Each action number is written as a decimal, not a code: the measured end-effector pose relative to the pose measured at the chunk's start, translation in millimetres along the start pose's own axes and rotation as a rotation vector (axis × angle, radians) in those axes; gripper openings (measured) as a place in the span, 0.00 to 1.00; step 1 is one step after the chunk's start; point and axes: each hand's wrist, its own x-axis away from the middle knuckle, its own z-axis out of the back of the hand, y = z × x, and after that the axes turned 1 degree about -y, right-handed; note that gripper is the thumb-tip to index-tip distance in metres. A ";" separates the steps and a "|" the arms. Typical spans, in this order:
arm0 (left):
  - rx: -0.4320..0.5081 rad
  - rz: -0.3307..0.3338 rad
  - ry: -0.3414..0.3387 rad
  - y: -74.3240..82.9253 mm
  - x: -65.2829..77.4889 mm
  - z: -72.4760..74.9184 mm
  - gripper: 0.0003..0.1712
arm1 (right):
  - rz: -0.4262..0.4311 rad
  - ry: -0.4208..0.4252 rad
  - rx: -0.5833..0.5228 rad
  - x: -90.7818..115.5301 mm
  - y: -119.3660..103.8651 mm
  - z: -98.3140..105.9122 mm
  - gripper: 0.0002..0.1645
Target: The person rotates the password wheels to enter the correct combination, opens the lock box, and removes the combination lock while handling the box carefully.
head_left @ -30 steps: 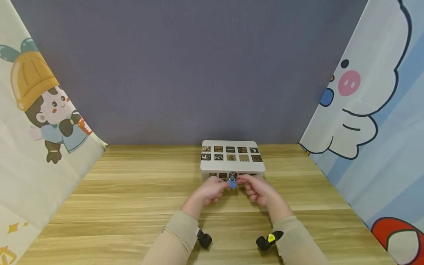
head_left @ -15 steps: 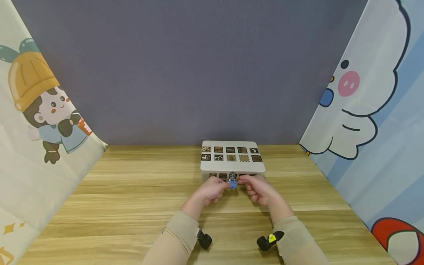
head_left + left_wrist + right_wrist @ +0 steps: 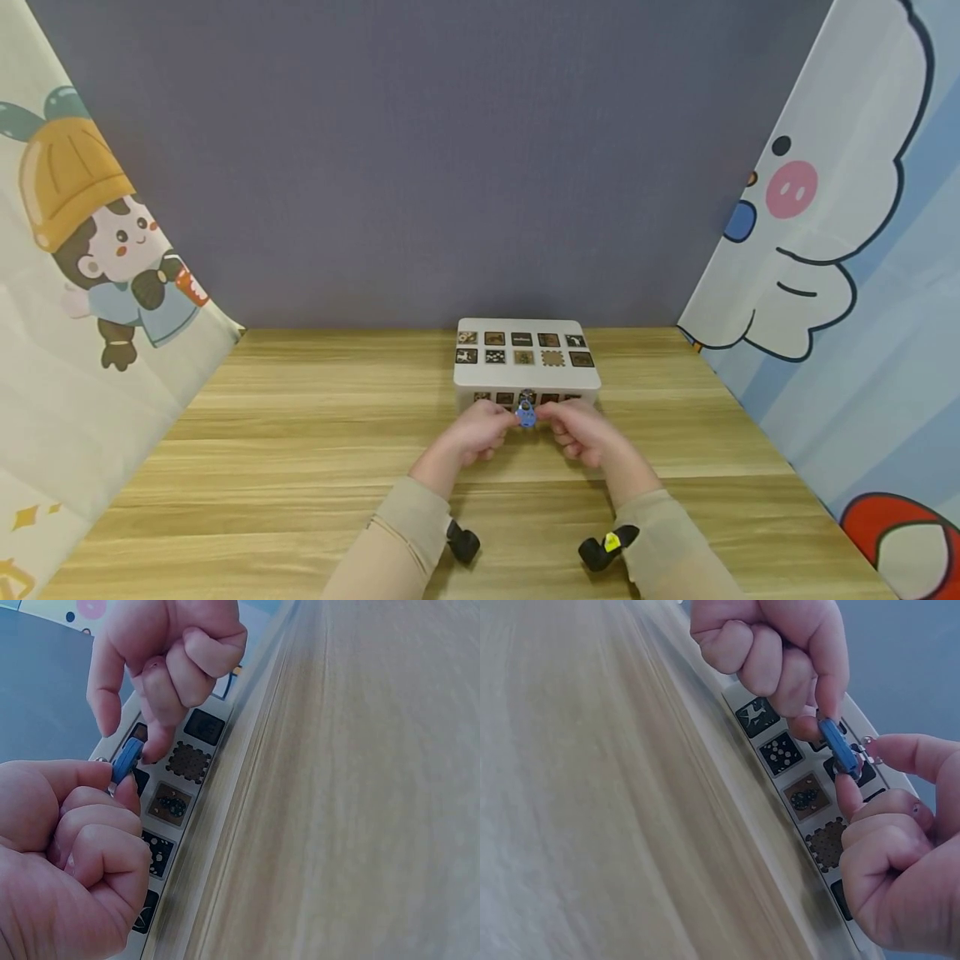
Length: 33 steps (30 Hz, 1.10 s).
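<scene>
A white box (image 3: 527, 372) printed with small dark square pictures lies on the table, a small metal latch at the middle of its front. At that latch is a blue padlock (image 3: 527, 415), its shackle toward the box. My left hand (image 3: 480, 429) pinches the padlock between thumb and forefinger, the other fingers curled in. From the other side, my right hand (image 3: 585, 429) has a forefinger (image 3: 847, 796) right at the padlock's edge. Its thumb (image 3: 901, 750) is held apart, near the latch, and the remaining fingers are folded.
Wood-grain table (image 3: 322, 467) surrounds the box. A dark grey panel (image 3: 420, 167) rises just behind it. Printed cartoon cloths line the left (image 3: 82, 400) and right (image 3: 862, 392) sides. Black wrist cameras sit on both sleeves.
My right hand has shifted slightly, its fingertips lower and closer against the padlock's right side. The left hand, padlock and box stay in place.
</scene>
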 end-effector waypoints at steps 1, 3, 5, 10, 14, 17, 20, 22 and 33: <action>-0.001 -0.001 0.000 -0.4 0.0 -0.1 0.12 | -0.002 -0.002 0.000 -0.4 0.8 -0.5 0.20; -0.004 -0.003 -0.001 -0.8 0.2 -0.1 0.12 | -0.004 -0.003 0.005 -1.0 2.2 -1.8 0.19; -0.007 -0.003 -0.001 -0.5 0.6 -0.3 0.13 | -0.004 -0.004 0.011 -1.4 3.4 -3.0 0.16; -0.008 0.001 -0.008 0.9 0.4 -0.6 0.14 | 0.005 -0.014 0.015 -2.1 4.9 -6.1 0.18; -0.003 0.001 -0.012 1.0 -0.1 -0.4 0.15 | 0.014 -0.014 0.014 -2.6 5.0 -8.6 0.19; 0.002 0.003 -0.007 1.2 0.3 -0.7 0.14 | 0.012 -0.005 0.017 -3.2 5.3 -9.6 0.19; 0.006 0.006 0.006 1.2 0.4 -1.3 0.13 | 0.013 0.000 0.018 -3.5 5.7 -10.0 0.18; 0.012 0.010 0.016 1.1 0.4 -1.7 0.13 | 0.013 -0.001 0.010 -3.4 6.0 -10.2 0.17; 0.020 0.000 0.016 0.1 0.3 -2.4 0.15 | 0.021 -0.014 0.002 -4.0 7.9 -11.1 0.16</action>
